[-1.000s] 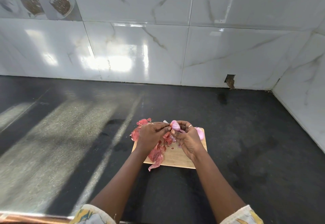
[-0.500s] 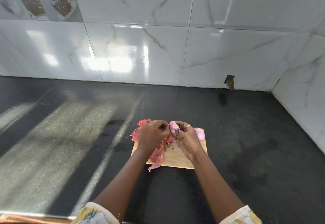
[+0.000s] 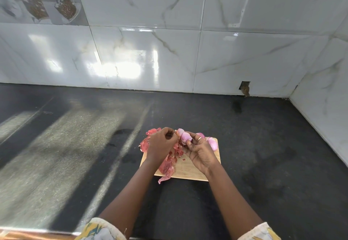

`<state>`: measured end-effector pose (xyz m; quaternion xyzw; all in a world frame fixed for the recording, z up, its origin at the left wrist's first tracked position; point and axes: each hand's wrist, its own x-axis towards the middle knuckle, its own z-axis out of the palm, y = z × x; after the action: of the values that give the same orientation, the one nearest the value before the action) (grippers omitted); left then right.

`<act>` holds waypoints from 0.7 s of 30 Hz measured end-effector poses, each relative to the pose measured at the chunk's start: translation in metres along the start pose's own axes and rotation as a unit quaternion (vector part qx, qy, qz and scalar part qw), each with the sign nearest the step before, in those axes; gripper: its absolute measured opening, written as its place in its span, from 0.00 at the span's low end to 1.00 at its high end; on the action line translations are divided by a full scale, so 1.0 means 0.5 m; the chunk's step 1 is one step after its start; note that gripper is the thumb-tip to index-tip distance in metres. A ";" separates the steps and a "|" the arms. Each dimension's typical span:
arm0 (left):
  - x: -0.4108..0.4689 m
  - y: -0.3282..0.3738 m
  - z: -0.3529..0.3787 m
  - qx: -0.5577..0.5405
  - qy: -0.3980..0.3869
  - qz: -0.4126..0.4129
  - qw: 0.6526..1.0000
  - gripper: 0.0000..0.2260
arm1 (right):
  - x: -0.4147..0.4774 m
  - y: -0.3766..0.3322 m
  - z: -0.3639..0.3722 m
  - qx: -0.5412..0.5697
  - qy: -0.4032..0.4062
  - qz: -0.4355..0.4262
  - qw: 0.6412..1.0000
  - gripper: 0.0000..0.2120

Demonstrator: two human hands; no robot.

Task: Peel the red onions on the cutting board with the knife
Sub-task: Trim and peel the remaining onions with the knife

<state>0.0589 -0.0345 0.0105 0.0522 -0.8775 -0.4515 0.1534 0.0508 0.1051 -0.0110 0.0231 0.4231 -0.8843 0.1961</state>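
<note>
Specimen in hand: one red onion (image 3: 185,136), partly stripped and pale pink, is being held up over the far edge of the cutting board (image 3: 190,171). The right hand (image 3: 202,154) is gripping it from the board's right side, fingers and thumb curling round the bulb, a ring showing on one finger. The left hand (image 3: 162,143) is meeting it from the board's left side with fingers curled. Its fingertips appear to be pinching the skin at the onion's end, though the contact is too small to confirm. Peeled onions (image 3: 213,143) are lying at the board's far right corner, partly hidden behind the right hand. Red skins (image 3: 166,165) are lying heaped on the board's left half and spilling over its left and near edges. The board is resting on a dark counter (image 3: 263,155), with white marble-look wall tiles (image 3: 150,51) standing well beyond its far edge.
</note>
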 end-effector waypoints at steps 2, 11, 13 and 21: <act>-0.005 0.000 -0.002 -0.050 -0.042 0.012 0.998 0.07 | 0.000 0.000 0.001 -0.004 0.005 -0.003 1.000 0.16; -0.007 -0.009 0.008 -0.100 -0.019 0.008 0.995 0.08 | -0.002 -0.005 0.012 0.002 0.018 -0.024 1.000 0.11; -0.009 -0.006 0.008 -0.086 0.000 0.007 0.996 0.06 | -0.004 -0.001 0.012 0.000 0.034 -0.029 0.999 0.11; -0.008 -0.018 0.019 -0.042 -0.007 -0.034 0.998 0.04 | -0.009 0.005 0.011 -0.023 0.066 0.001 0.998 0.11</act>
<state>0.0592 -0.0316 -0.0026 0.0721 -0.8563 -0.4936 0.1338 0.0566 0.1009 -0.0084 0.0776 0.4558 -0.8704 0.1692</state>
